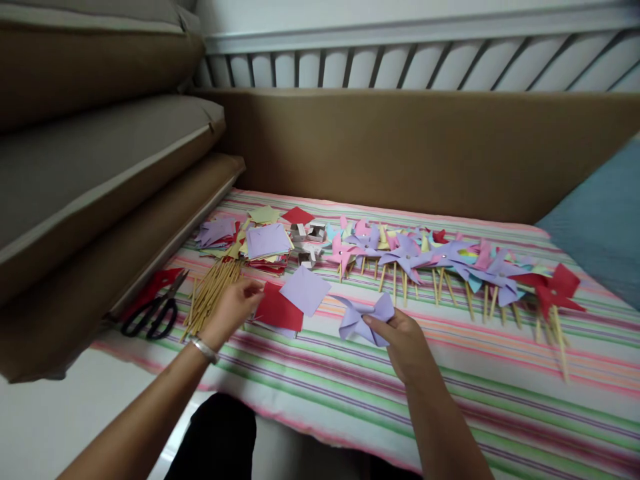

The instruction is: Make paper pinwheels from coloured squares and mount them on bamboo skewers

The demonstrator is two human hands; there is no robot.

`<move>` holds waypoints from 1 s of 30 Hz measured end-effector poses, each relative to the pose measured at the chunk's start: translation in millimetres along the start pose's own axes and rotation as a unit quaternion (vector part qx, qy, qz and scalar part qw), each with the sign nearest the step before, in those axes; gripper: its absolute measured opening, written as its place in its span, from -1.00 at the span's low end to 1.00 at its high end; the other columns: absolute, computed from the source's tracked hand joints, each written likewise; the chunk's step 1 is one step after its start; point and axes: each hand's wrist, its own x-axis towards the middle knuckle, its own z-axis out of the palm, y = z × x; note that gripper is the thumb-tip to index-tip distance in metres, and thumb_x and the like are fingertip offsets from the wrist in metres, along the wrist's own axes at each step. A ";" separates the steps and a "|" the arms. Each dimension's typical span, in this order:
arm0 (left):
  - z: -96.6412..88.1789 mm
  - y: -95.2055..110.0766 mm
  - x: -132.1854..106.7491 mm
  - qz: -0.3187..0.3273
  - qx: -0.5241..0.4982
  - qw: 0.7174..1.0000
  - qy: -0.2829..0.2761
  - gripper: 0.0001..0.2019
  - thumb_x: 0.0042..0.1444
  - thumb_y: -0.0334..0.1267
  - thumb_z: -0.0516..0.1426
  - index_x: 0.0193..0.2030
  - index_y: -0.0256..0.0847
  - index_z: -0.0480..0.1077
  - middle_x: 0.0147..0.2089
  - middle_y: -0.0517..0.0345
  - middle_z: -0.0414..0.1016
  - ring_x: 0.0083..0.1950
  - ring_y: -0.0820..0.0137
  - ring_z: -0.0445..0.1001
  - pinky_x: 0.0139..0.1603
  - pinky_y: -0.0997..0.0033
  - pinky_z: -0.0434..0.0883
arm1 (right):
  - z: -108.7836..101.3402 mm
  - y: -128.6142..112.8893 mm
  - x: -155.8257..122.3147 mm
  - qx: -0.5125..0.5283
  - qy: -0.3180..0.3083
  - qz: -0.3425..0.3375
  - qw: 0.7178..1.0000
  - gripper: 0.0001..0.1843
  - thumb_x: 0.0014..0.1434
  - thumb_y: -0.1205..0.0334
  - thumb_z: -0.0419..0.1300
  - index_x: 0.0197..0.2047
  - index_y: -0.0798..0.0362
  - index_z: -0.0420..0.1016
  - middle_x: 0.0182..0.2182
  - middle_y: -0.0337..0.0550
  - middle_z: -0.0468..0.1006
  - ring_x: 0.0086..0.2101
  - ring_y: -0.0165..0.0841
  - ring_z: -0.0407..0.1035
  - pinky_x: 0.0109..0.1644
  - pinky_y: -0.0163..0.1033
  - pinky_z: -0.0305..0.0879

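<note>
My right hand (400, 337) grips a purple paper pinwheel (367, 321) with its corners folded in, the thumb pressed at its centre. Over the edge of a red paper square (279, 308), my left hand (233, 310) is closed, thumb and fingertips together. Anything between those fingertips is too small to make out. Beside that hand lies a bundle of thin wooden sticks (213, 293). A flat purple paper square (306, 291) overlaps the red one, between my two hands.
Finished pinwheels on sticks (407, 257) stretch in a row to the right. Behind my left hand are stacked paper squares (267, 241) and small open boxes (309, 255). Black-handled scissors (153, 317) lie left, beside piled cushions (110, 153). A striped cloth (320, 383) covers the surface.
</note>
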 end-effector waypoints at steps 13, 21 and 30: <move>-15.3 -16.9 62.7 -0.159 0.370 0.915 0.006 -0.89 -0.19 -0.36 0.12 -0.48 -0.35 0.44 -0.28 -0.42 0.52 -0.14 -0.05 0.47 -0.23 0.18 0.31 | -10.5 1.9 1.3 -0.004 -0.009 -0.028 1.000 -0.64 -0.24 0.16 0.42 -0.34 0.13 0.53 -0.43 -0.12 0.61 -0.38 -0.22 0.43 -0.23 -0.14 0.29; -36.0 27.4 49.1 -0.091 0.183 0.979 -0.010 -0.81 -0.07 -0.21 0.13 -0.58 -0.25 0.31 -0.54 0.05 0.43 -0.40 0.29 0.44 -0.39 0.41 0.31 | -5.8 -12.0 -9.8 0.033 -0.087 -0.019 0.995 -0.76 -0.24 0.21 0.40 -0.44 0.09 0.51 -0.53 -0.22 0.53 -0.46 -0.34 0.36 -0.33 -0.24 0.25; 47.9 90.0 -3.6 -0.112 -0.431 0.861 -0.247 -0.80 -0.16 -0.34 0.30 -0.35 -0.30 0.45 -0.45 0.09 0.53 -0.45 0.45 0.49 -0.38 0.49 0.43 | -12.7 -11.4 -11.7 0.162 -0.247 -0.089 0.951 -0.71 -0.23 0.10 0.41 -0.51 0.02 0.41 -0.54 -0.27 0.39 -0.42 -0.32 0.32 -0.19 -0.10 0.29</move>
